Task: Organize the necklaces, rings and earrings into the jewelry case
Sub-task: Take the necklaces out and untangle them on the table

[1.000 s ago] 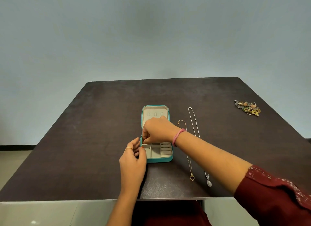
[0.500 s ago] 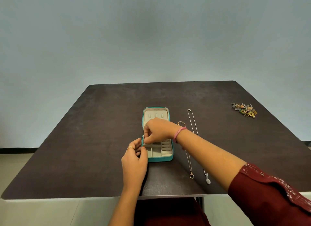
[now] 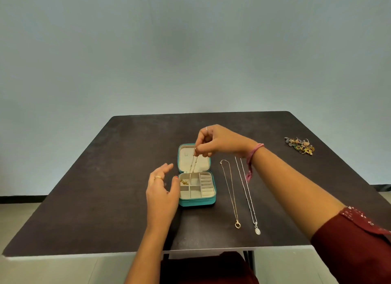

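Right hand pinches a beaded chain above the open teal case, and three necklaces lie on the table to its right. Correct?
Not quite: the head view shows two, a gold necklace and a silver necklace. The right hand does pinch the beaded chain above the teal case.

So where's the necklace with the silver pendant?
In the head view, the silver necklace lies stretched on the table, right of the gold necklace and the open case, under the right forearm.

Dark brown matte surface in front of me, pale edge along the near side. Plain grey-blue wall behind it, black skirting at left, light tiled floor below. Soft, even light.
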`<state>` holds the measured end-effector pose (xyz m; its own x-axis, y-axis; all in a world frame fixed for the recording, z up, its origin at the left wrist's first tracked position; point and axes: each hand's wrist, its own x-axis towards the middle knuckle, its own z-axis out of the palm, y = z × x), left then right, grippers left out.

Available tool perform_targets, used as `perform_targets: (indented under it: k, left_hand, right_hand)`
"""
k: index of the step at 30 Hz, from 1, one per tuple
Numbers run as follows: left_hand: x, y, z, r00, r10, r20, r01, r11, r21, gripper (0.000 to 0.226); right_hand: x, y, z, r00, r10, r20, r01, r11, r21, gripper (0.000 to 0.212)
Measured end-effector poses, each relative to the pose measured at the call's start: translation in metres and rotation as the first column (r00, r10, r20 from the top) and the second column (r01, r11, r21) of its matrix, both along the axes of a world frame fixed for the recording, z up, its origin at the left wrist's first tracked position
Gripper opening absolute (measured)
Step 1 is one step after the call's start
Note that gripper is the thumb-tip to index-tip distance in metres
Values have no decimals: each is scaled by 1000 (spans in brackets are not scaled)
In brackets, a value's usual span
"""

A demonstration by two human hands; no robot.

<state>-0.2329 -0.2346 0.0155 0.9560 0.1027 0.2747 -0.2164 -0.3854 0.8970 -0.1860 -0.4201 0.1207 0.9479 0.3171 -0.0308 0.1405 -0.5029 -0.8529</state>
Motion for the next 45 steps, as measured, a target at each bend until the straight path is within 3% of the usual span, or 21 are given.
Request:
perform_targets:
  k: [4,7,12,17,21,28,35,38,40,41,43,45]
  left_hand:
    - [4,2,35,997,-31,78,34,999,-42,29]
    - [5,0,69,977,-182,115,194,975,-106,24]
    - [2,-10,113,907,-398,141,412,907,-89,27]
    - [3,-16,134,907,-398,137,420,879,-227,18]
    - [-2,-17,152,886,-454,90,455,819,-350,31]
    - [-7,-25,171,846,-532,32,511,792,-335,10]
    - [-1,-21,176,890,-452,57,429,791,-436,8]
    - [2,-21,172,915,-401,51,369,775,-513,9]
    - [3,-21,169,923,-381,57,341,742,-577,9]
    - [2,-21,168,928,-370,56,326,726,-606,9]
    - [0,-22,163,935,-351,45,296,707,-642,8]
    - [-5,-25,153,938,-344,28,277,701,-657,7]
  right_hand:
    - [-7,-4,17,999,-9,33,7,998,70,11]
    - [-14,-5,28,998,-29,49,20,986,167,13]
    - [-27,-6,41,995,-38,96,11,962,273,10]
    - [-42,-9,51,987,-64,144,1,918,396,11]
    - [-56,-11,56,984,-50,171,-39,875,482,16]
    - [-69,-20,54,983,-82,162,-21,836,548,25]
    - [-82,-52,29,998,-58,6,51,925,376,22]
    - [-87,-67,15,996,-76,-37,85,920,383,17]
    - [-89,-77,4,995,-59,-82,93,850,519,29]
    - [-90,-82,-1,994,-40,-105,98,766,635,32]
    - [-91,-90,-11,988,-12,-155,141,496,857,33]
    - [-91,-97,-18,980,-40,-196,199,256,946,36]
